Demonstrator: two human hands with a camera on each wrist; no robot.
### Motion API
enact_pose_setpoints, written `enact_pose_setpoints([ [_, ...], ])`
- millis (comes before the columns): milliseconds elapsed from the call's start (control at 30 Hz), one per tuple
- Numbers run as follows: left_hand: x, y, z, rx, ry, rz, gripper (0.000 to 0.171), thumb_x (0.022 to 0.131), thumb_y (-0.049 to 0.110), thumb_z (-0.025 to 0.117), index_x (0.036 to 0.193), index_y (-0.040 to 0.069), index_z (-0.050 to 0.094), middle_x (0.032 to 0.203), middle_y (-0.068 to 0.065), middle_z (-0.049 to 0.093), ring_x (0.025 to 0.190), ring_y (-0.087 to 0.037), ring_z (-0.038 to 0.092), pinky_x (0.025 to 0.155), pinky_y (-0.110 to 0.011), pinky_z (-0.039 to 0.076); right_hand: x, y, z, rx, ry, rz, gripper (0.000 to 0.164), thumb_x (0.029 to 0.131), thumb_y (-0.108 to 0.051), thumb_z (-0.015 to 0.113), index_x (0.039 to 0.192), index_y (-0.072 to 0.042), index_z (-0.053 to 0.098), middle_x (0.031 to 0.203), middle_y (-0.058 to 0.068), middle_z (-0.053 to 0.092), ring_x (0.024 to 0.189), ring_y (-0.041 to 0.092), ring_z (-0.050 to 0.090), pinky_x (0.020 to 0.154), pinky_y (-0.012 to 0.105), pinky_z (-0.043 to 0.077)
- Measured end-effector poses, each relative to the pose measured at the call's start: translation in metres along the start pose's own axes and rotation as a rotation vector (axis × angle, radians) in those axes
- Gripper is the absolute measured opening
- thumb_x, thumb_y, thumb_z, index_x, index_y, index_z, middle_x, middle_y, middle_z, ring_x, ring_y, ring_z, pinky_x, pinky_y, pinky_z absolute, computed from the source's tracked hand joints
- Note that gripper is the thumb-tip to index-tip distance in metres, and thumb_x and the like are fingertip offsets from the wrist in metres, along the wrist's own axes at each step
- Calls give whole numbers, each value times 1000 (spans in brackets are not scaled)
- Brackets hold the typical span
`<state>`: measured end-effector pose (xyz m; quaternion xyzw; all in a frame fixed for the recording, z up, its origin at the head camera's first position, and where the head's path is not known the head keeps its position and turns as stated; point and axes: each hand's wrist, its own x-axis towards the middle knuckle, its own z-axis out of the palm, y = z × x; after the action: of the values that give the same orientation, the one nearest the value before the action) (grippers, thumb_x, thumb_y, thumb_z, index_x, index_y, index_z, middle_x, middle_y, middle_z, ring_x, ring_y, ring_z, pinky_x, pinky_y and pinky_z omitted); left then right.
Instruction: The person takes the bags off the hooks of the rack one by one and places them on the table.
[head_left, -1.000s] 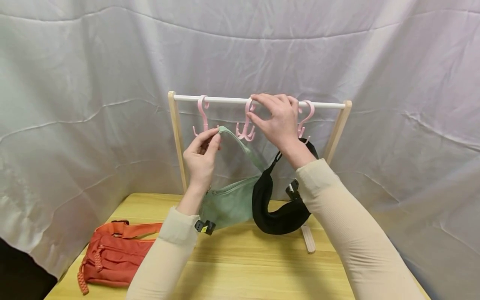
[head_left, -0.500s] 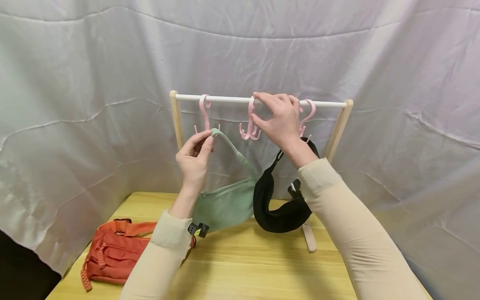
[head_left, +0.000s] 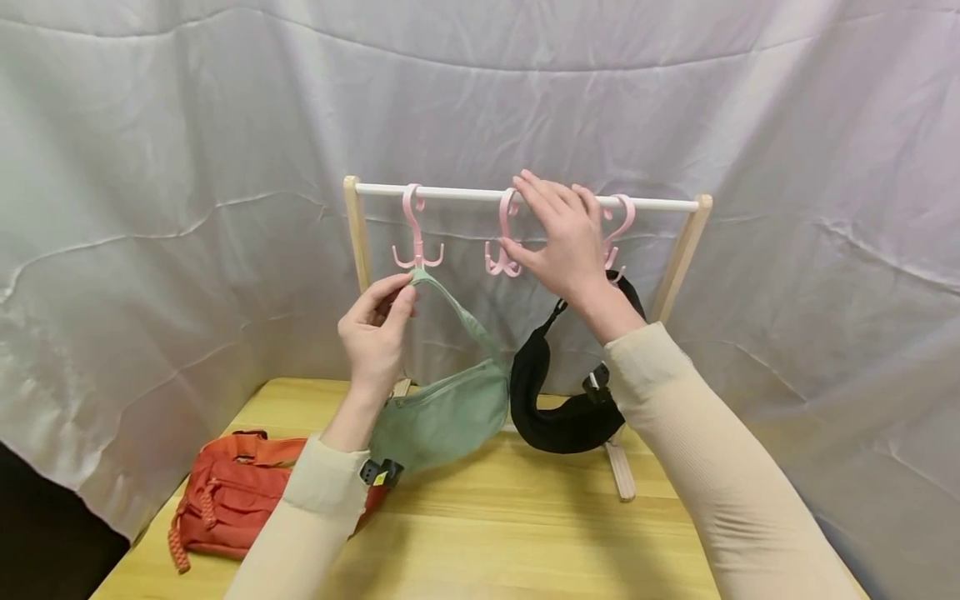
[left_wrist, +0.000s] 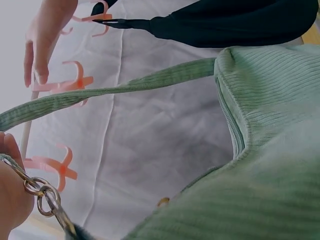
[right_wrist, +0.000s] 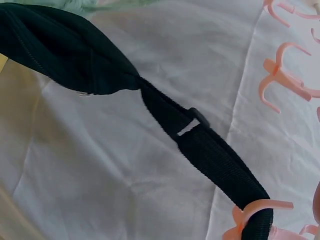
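Observation:
My left hand (head_left: pixel 375 333) pinches the top of the strap (head_left: pixel 472 321) of a green corduroy shoulder bag (head_left: pixel 442 417), just below the left pink hook (head_left: pixel 416 242). The bag hangs tilted from that grip; its zipper (left_wrist: pixel 232 125) shows in the left wrist view. Up at the rack's white bar (head_left: pixel 465 193), my right hand (head_left: pixel 566 237) has its fingers extended, thumb tip close to the middle pink hook (head_left: pixel 503 254). A black bag (head_left: pixel 555 429) hangs by its strap (right_wrist: pixel 215 155) from the right pink hook (right_wrist: pixel 245 217), partly behind the right forearm.
An orange-red bag (head_left: pixel 232 500) lies at the table's left, partly behind the left sleeve. Wooden posts (head_left: pixel 678 258) hold up the bar, with a foot (head_left: pixel 620 471) on the wooden table (head_left: pixel 480 533). Grey curtain (head_left: pixel 480 92) surrounds it.
My left hand has moved left and down with the green bag, from near the middle hook to under the left one. The right hand's fingers have come away from the middle hook.

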<state>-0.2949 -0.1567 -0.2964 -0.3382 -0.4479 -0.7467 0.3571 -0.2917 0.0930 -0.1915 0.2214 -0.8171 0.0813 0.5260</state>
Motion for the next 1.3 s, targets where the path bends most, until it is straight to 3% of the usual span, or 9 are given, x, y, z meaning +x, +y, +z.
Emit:
enact_pose_setpoints([
  [133,-3,3,-4,-13,12,-10,22,93,-2,75,109,-17,70,90,-3,76,70,-11,65,68,-21,57,-6,0,-1,-14,-9,-3,74,88,-38,82,152,-13,54,159,6,50,149,25,41,127,47,15],
  [333,-9,8,-7,-16,-4,0,22,93,-2,75,108,-18,70,94,-10,76,70,-15,65,68,-21,57,-15,-1,-1,21,51,-32,72,89,-35,81,151,-9,55,158,9,50,152,30,37,129,48,11],
  [600,-14,16,-4,-22,-31,-21,21,94,-5,73,110,-18,69,96,-4,77,74,-13,68,72,-22,59,-37,-5,-2,66,115,-77,67,90,-31,81,147,-5,59,155,16,51,150,40,38,126,57,18],
  [967,-26,19,2,-54,-47,-47,26,94,-2,74,110,-22,66,95,-1,77,73,-15,68,72,-22,59,-100,-13,0,148,108,-64,58,94,-25,72,146,-4,60,154,17,53,138,42,52,118,64,31],
  [1300,-27,20,4,-79,-69,-27,26,95,-1,73,110,-22,66,96,-1,77,76,-11,68,72,-23,58,-156,-27,0,183,56,23,54,105,-38,61,149,-7,58,156,14,51,138,33,54,119,59,33],
])
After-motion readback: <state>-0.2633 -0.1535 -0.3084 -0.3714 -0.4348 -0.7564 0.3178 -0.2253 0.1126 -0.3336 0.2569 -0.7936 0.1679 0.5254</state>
